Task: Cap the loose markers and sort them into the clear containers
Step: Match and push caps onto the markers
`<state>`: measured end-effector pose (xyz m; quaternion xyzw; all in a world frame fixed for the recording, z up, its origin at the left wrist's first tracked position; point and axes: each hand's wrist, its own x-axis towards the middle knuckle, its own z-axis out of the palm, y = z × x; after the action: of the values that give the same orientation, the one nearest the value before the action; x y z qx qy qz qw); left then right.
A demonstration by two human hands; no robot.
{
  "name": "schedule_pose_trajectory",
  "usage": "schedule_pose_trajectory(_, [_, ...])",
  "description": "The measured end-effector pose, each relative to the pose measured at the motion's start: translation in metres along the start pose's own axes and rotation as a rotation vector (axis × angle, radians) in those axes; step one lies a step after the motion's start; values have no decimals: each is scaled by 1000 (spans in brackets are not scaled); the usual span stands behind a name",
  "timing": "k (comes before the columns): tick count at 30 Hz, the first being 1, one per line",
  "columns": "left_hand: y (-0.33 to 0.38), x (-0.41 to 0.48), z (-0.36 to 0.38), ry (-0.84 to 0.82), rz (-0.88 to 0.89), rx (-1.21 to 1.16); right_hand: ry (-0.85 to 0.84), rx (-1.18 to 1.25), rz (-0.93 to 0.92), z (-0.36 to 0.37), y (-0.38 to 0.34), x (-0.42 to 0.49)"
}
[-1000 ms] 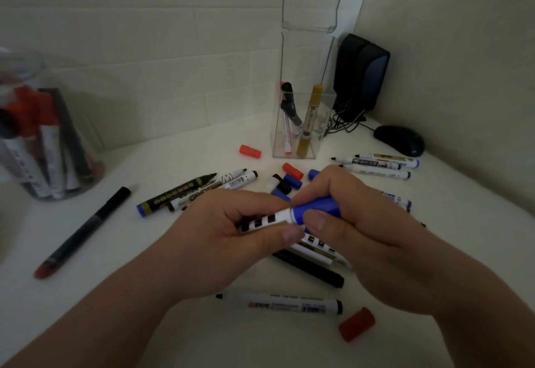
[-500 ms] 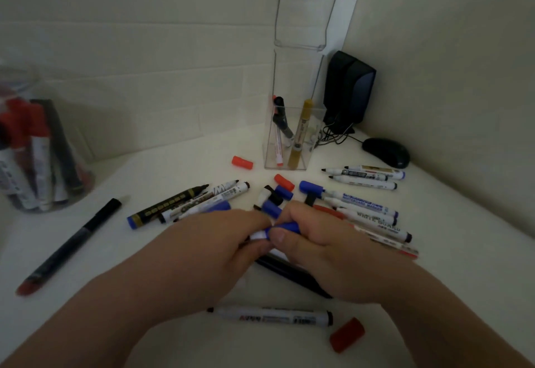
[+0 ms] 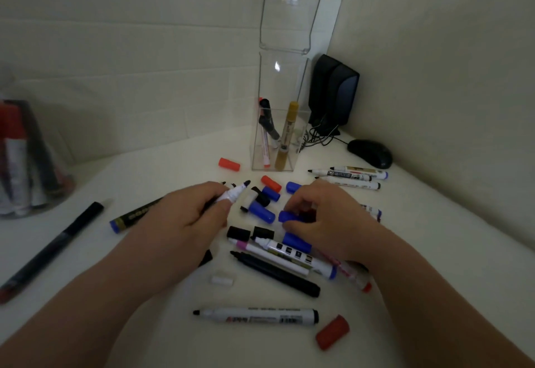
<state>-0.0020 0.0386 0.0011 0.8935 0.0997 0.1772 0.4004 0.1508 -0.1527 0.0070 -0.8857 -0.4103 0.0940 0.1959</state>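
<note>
My left hand (image 3: 185, 217) grips an uncapped white marker (image 3: 233, 193) whose dark tip points up and to the right. My right hand (image 3: 327, 217) reaches down into the pile and pinches a blue cap (image 3: 285, 216) with thumb and fingers. Between the hands lie loose blue caps (image 3: 260, 211), black caps (image 3: 238, 233) and a red cap (image 3: 270, 183). Several uncapped markers (image 3: 283, 254) lie just in front of my hands. The tall clear container (image 3: 278, 138) at the back holds a few markers. A clear jar (image 3: 26, 162) with markers stands at far left.
A white marker (image 3: 257, 316) and a red cap (image 3: 333, 331) lie near the front edge. A dark pen (image 3: 55, 246) lies at left. More markers (image 3: 347, 175) sit at right, near a black mouse (image 3: 370, 153) and speaker (image 3: 333, 89) in the corner.
My hands, pressed together on a blue-capped marker before, have parted. The left hand now holds an uncapped marker and the right has dropped onto a blue cap.
</note>
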Motion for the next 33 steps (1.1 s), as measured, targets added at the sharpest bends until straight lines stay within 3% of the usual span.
schedule_pose_trajectory(4, [1,0,3,-13,57,32,138,114,68,-6,3,8])
schedule_pose_trajectory(7, [1,1,2,-30,76,8,241,13,186,-14,7,32])
schedule_pose_trajectory(12, [-4,1,3,-28,125,99,2,-245,224,-16,-1,74])
schedule_pose_trajectory(18, [-8,2,7,9,144,180,8,-258,208,-13,-6,89])
schedule_pose_trajectory(25, [-10,3,11,13,143,185,140,-126,258,-25,11,78])
schedule_pose_trajectory(29, [-9,3,12,-3,127,183,-52,-79,311,-33,14,76])
schedule_pose_trajectory(33, [-8,4,14,10,132,163,-80,-82,300,-28,10,81])
